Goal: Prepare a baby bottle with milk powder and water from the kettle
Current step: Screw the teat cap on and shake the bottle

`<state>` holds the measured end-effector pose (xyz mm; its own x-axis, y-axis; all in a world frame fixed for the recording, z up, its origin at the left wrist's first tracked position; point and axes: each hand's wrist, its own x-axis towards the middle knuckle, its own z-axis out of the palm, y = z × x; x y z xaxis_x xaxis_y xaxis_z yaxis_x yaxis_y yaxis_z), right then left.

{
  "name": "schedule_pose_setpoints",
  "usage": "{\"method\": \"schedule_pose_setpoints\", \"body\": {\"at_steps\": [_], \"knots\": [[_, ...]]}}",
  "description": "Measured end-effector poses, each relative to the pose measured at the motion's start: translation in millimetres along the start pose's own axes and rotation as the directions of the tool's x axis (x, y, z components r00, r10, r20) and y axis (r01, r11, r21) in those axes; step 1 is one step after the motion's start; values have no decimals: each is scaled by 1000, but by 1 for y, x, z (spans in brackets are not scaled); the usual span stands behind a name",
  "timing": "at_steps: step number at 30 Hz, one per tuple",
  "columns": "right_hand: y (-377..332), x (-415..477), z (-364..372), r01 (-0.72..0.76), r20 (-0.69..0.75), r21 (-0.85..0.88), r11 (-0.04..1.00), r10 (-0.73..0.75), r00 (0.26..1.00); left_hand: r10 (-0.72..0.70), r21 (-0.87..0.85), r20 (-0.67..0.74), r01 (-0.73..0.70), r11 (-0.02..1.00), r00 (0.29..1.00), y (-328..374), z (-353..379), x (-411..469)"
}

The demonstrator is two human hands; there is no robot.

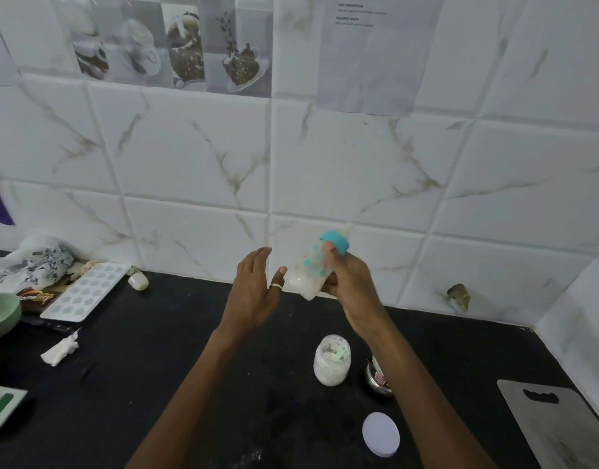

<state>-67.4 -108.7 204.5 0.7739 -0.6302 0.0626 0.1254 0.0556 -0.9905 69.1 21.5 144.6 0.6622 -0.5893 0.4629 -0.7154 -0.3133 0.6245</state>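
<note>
A white marble-tiled wall (196, 157) fills the top of the frame, with a black countertop (139, 384) spread below it. At lower right lies a grey cutting board (558, 424); at far left, a white ice tray (84, 291) and the rim of a green bowl (0, 316). Centre frame, the right hand (353, 282) is wrapped around the baby bottle (313, 269), raised above the counter and tilted, teal collar (335, 242) and teat pointing up-right, milky white liquid pooled at the lower end. The left hand (254, 292) hovers just beside the bottle's base, fingers spread wide, holding nothing, a ring on the thumb. Below the right wrist stands an open glass jar of white powder (331, 360), a pale scoop inside. Its round white lid (381, 434) lies lower down, near the bottom edge. A crumpled tissue (59, 350) sits at left.
</note>
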Motion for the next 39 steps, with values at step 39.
{"method": "schedule_pose_setpoints", "body": {"at_steps": [39], "knots": [[-20, 8, -21, 17, -149, 300, 954, 30, 988, 16, -1, -12, -16, 1000, 1000, 2, 6, 3]]}}
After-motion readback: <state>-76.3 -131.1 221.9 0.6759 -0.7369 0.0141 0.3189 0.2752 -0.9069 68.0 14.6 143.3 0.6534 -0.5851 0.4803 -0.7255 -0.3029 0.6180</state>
